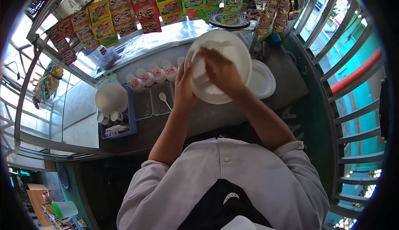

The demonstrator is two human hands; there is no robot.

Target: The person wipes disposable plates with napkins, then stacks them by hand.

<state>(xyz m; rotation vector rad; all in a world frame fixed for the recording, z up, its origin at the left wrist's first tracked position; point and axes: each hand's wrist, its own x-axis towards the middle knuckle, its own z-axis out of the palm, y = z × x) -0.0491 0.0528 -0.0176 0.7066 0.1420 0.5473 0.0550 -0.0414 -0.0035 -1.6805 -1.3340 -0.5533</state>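
A pale shirt (257,163) lies below a raised white disposable plate (239,49). The left hand (185,89) supports its edge, probably steadying it for the right hand (223,73), blurred across its face; whether that hand grips anything, I cannot tell.

Colourful sachet strips (145,9) above white-and-red cups (157,73), a blue basket (132,120) just beside.

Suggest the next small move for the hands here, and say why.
I'd probably shift the right hand to the far edge of the white plate, so both sides are supported. Only the left hand is at its rim; the right is over its face, and a second white dish lies on the counter partly behind it.
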